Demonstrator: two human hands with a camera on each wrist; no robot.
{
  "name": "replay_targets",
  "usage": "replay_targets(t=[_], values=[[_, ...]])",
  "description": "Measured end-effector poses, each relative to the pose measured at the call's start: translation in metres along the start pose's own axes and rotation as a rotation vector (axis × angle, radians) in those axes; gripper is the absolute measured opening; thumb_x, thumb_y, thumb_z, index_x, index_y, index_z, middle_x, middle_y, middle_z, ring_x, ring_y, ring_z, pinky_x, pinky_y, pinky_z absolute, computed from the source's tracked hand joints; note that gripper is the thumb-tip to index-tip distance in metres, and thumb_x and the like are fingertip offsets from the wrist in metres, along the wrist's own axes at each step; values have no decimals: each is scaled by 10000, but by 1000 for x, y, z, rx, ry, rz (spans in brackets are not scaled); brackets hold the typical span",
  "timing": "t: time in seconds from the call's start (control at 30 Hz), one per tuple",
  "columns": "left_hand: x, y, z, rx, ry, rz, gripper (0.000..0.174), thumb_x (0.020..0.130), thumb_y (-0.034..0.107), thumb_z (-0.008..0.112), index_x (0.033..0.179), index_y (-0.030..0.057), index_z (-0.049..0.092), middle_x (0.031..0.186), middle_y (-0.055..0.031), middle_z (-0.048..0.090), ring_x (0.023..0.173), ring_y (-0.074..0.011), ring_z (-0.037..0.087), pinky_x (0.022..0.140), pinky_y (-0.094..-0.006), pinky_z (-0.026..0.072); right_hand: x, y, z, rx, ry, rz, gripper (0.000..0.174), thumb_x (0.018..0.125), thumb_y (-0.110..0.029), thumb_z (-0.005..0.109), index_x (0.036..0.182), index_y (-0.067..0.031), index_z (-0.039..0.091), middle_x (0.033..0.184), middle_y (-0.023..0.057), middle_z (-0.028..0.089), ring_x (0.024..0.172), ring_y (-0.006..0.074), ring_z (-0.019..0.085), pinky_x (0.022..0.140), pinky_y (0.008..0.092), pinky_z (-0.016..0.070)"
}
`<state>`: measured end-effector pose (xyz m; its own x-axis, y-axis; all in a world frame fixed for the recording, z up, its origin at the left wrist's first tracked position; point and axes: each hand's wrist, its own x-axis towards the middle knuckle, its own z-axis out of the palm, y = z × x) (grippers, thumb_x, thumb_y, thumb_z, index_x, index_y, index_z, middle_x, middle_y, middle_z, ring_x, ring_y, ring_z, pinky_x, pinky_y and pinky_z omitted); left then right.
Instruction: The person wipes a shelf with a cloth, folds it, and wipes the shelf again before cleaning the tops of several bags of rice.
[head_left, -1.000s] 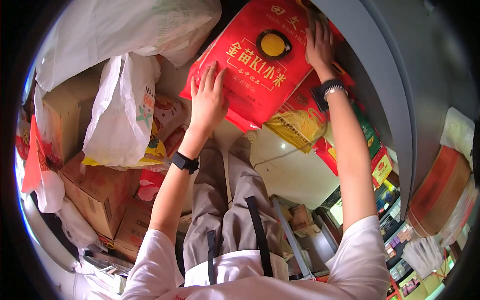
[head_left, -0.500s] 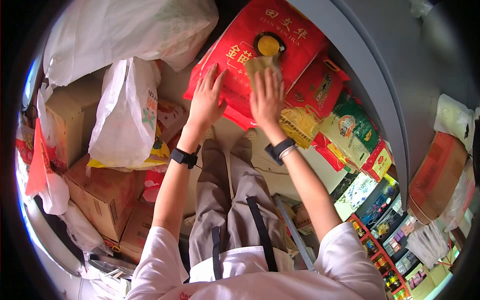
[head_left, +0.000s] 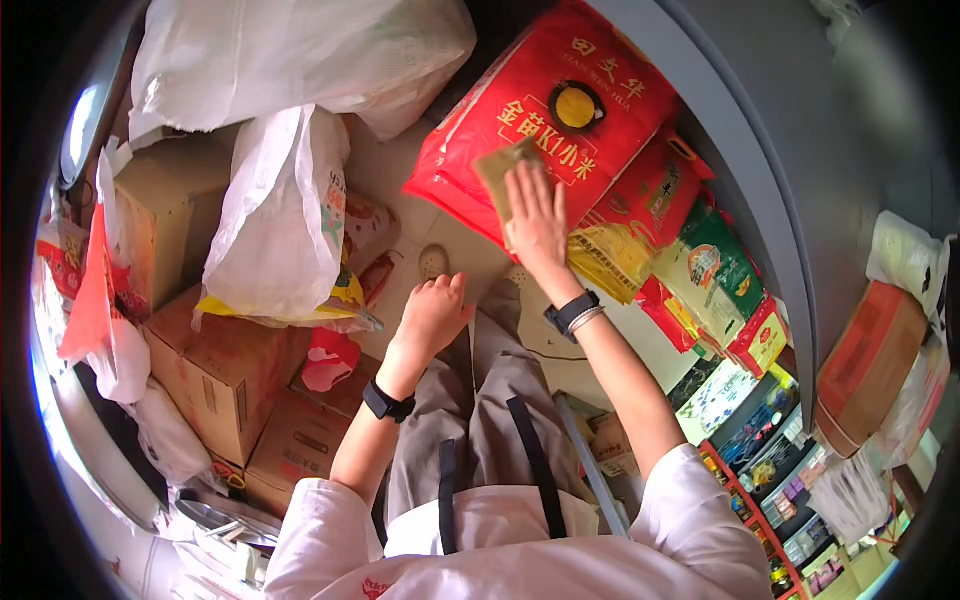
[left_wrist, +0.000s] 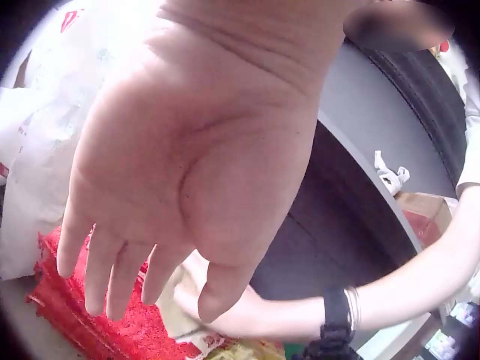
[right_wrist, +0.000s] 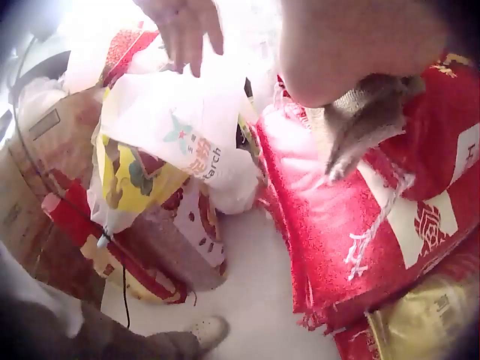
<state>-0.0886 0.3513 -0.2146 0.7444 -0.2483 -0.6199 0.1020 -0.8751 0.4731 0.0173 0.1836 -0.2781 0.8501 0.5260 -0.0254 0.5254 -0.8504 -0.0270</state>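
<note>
A large red millet bag (head_left: 610,80) with yellow lettering and a picture of a bowl lies at the top of the head view. My right hand (head_left: 537,228) rests with extended fingers on a folded tan cloth (head_left: 496,182) over the bag's lower part. The same cloth (right_wrist: 358,120) shows under the hand in the right wrist view, bunched on the red fabric. My left hand (head_left: 432,318) hangs in the air below the bag, apart from it. In the left wrist view its palm is bare and its fingers (left_wrist: 97,262) are loosely extended.
Yellow and green packages (head_left: 712,262) lie beside the red bag to the right. A grey curved panel (head_left: 765,170) borders that side. White plastic bags (head_left: 275,220) and cardboard boxes (head_left: 215,375) stand at left. Shelves of small goods (head_left: 800,500) are at lower right.
My left hand has lifted off the red bag and drawn back toward the body. The right hand came from the bag's far right edge to its lower middle with the cloth.
</note>
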Motion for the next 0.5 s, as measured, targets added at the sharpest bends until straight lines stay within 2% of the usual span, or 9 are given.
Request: replay_targets(t=[0.1,0.23,0.33,0.37,0.4,0.5], values=[[-7,-10,5,22,4,-10,499,801,272,622,1203,19,468,990,-163,591,939,-323,583,809,-398,466,42,27,-2,-23,59,192,686,798,-213,570,1394,-27,287,1459,192,254,1349,322,252,1106,484,192],[-10,-20,2,-16,74,-30,481,811,277,612,1194,22,469,996,-159,590,939,-318,583,801,-394,468,101,77,15,36,274,330,614,803,-197,542,1341,16,340,1387,257,324,1310,383,288,1086,450,257],[-14,-27,-1,-55,98,-48,470,814,261,612,1189,19,466,997,-163,587,938,-322,581,799,-400,470,128,76,16,1,275,321,594,812,-199,531,1333,18,346,1385,254,329,1300,389,302,1076,456,266],[-14,-30,2,-89,191,-39,423,798,249,624,1123,16,485,947,-153,590,903,-309,590,783,-392,475,131,70,14,3,275,311,594,812,-199,531,1333,18,346,1385,254,329,1300,389,302,1076,456,266],[-14,-34,3,-121,283,-26,378,783,236,636,1057,13,504,897,-142,593,867,-297,598,767,-385,480,131,64,14,38,263,250,599,812,-206,532,1336,15,346,1392,257,315,1305,393,290,1083,456,254],[-14,-41,2,-172,284,-68,367,787,224,631,1054,6,504,897,-154,594,848,-305,602,755,-390,486,125,39,10,110,230,102,618,805,-224,540,1346,1,343,1413,238,294,1318,379,274,1092,447,240]])
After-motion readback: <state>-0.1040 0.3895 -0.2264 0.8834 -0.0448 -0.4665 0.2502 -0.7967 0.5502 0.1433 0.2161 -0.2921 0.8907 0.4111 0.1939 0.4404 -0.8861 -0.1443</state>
